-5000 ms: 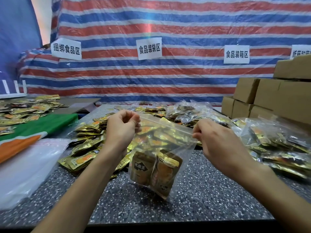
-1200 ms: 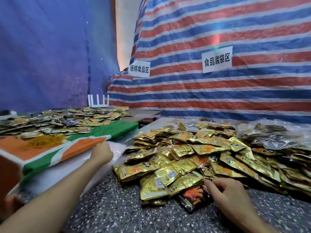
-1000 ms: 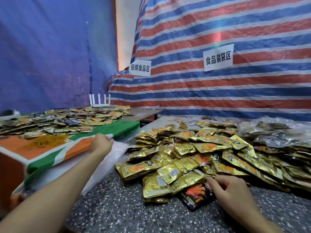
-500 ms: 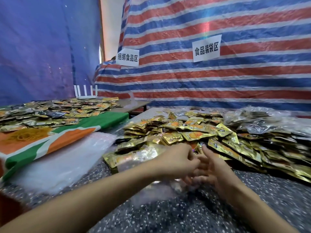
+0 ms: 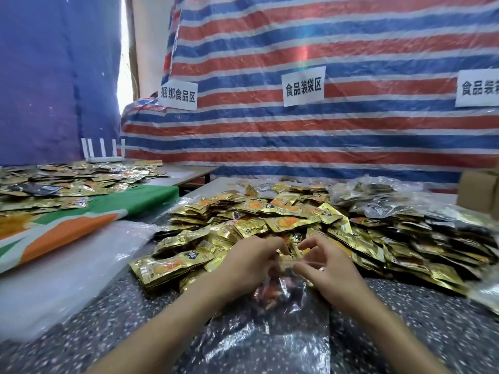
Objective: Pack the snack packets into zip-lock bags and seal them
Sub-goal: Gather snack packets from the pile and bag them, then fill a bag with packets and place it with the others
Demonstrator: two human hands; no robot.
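Head view: bare speckled tabletop lies open to the left and right of the hands, while the heap of snack packets crowds just beyond them. The left hand and right hand, fingers curled, each pinch the mouth of a clear zip-lock bag with a dark packet blurred inside. Half a second ago the hands were pressed together; now they are parted.

- the zip-lock bag is lying on the table, nearest the person.
- snack packets are lying heaped just behind it.
- filled bags are sitting right of the heap, before a cardboard box.
- empty bags are lying left.
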